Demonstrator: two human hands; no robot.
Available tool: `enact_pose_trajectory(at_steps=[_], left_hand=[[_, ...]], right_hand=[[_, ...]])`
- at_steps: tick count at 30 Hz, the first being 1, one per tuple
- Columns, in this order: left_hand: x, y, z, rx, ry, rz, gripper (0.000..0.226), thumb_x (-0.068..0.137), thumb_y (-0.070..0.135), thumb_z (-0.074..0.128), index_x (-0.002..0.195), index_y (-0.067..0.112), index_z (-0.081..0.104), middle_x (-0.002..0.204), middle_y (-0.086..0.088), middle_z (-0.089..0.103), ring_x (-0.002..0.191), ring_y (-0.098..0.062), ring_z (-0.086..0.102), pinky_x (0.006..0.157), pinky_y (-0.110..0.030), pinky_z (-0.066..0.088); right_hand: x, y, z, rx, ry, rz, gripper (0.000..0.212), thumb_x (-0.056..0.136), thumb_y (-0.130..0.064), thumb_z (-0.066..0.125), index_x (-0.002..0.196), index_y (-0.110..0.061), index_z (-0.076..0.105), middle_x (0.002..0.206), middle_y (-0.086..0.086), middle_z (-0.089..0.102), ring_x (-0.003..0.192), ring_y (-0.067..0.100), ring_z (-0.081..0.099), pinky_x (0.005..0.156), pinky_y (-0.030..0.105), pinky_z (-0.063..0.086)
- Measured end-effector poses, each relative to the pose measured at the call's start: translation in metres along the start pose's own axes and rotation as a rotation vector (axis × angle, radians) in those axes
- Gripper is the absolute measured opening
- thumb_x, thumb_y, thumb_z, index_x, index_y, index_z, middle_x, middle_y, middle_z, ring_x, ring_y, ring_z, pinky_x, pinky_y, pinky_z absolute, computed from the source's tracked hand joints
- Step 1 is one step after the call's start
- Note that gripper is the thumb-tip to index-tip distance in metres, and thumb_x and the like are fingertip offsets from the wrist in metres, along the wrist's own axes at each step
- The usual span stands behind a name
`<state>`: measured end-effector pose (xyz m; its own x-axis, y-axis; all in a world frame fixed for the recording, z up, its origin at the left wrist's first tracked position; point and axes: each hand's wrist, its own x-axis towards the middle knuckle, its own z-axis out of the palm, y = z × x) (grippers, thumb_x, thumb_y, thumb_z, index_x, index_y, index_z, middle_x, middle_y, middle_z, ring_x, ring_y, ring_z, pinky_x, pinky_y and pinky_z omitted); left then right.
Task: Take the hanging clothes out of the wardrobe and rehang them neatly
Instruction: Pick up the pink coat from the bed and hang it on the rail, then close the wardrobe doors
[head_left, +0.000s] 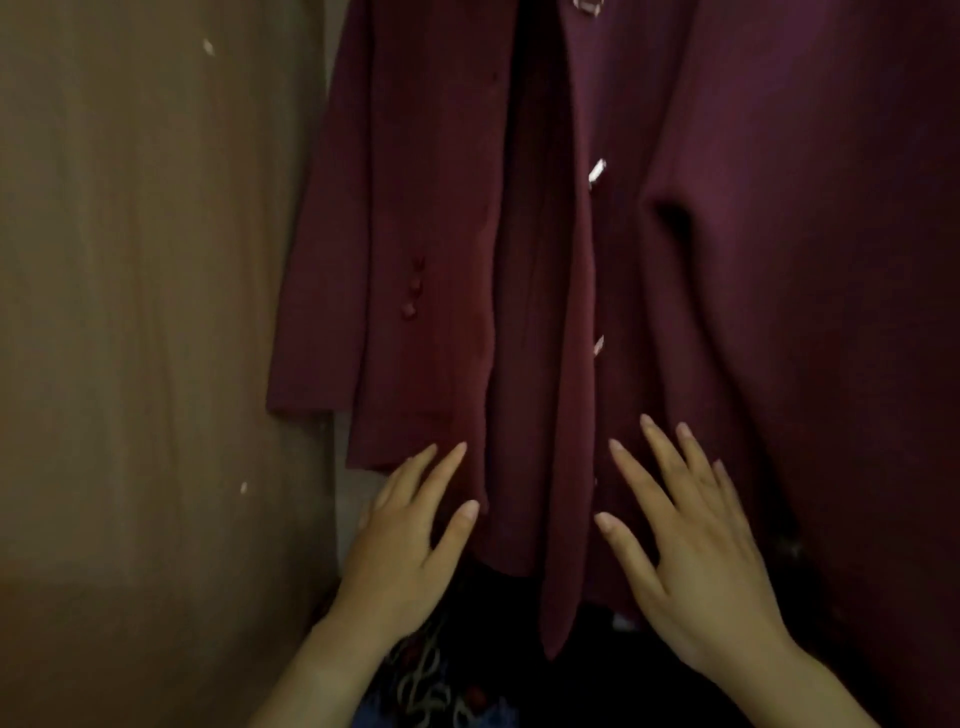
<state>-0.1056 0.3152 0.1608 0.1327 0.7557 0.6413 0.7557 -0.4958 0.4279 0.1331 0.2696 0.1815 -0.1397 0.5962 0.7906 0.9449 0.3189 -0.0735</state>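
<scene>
A dark maroon coat (431, 234) hangs in front of me, its front open, with pale buttons (597, 171) down the right edge and small fabric buttons on the left sleeve (332, 291). My left hand (410, 535) lies flat with straight fingers against the coat's lower left hem. My right hand (691, 545) is spread flat against the lower right panel. Neither hand grips the fabric. The hanger and rail are out of view above.
The brown wardrobe side wall (145, 312) fills the left. More maroon fabric (841, 312) hangs at the right. Below the coat lies a dark patterned cloth (431, 680) in deep shadow.
</scene>
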Motion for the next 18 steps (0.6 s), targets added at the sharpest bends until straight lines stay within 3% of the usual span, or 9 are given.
enact_pose_trajectory(at_steps=[3, 7, 12, 15, 18], left_hand=[[-0.046, 0.011, 0.001, 0.110, -0.055, -0.036, 0.058, 0.080, 0.075, 0.004, 0.136, 0.061, 0.004, 0.154, 0.020, 0.012, 0.142, -0.004, 0.008, 0.115, -0.039, 0.005], [-0.119, 0.024, 0.001, 0.227, -0.102, -0.144, 0.063, 0.081, 0.074, 0.005, 0.141, 0.054, 0.006, 0.154, 0.019, 0.015, 0.142, -0.005, 0.009, 0.116, -0.046, 0.012], [-0.221, 0.052, -0.009, 0.310, -0.055, -0.342, 0.062, 0.088, 0.068, 0.015, 0.144, 0.042, 0.023, 0.146, 0.006, 0.038, 0.131, -0.017, 0.037, 0.105, -0.045, 0.034], [-0.287, 0.080, -0.019, 0.419, -0.026, -0.445, 0.060, 0.089, 0.059, 0.029, 0.138, 0.028, 0.042, 0.135, -0.003, 0.051, 0.121, -0.024, 0.049, 0.096, -0.045, 0.044], [-0.355, 0.106, -0.038, 0.515, -0.063, -0.565, 0.058, 0.089, 0.060, 0.030, 0.137, 0.029, 0.042, 0.135, -0.001, 0.050, 0.118, -0.024, 0.050, 0.095, -0.043, 0.045]], right_hand=[[-0.039, -0.010, 0.002, 0.104, -0.064, 0.031, 0.060, 0.092, -0.058, 0.023, 0.146, -0.032, 0.023, 0.157, -0.010, 0.009, 0.145, 0.008, -0.002, 0.116, 0.037, 0.005], [-0.090, -0.021, 0.005, 0.224, -0.216, 0.015, 0.062, 0.091, -0.061, 0.020, 0.147, -0.034, 0.019, 0.156, -0.012, 0.006, 0.144, 0.007, -0.004, 0.115, 0.035, 0.005], [-0.153, -0.035, -0.003, 0.367, -0.512, -0.062, 0.076, 0.079, -0.070, 0.001, 0.148, -0.037, 0.006, 0.154, -0.017, -0.007, 0.142, 0.004, -0.009, 0.115, 0.031, 0.003], [-0.193, -0.049, -0.009, 0.447, -0.632, -0.157, 0.080, 0.078, -0.070, 0.003, 0.148, -0.033, 0.014, 0.156, -0.012, 0.003, 0.143, 0.009, 0.000, 0.116, 0.038, 0.014], [-0.233, -0.075, -0.014, 0.516, -0.742, -0.269, 0.087, 0.075, -0.073, 0.000, 0.148, -0.030, 0.019, 0.157, -0.008, 0.007, 0.145, 0.016, 0.006, 0.116, 0.039, 0.017]])
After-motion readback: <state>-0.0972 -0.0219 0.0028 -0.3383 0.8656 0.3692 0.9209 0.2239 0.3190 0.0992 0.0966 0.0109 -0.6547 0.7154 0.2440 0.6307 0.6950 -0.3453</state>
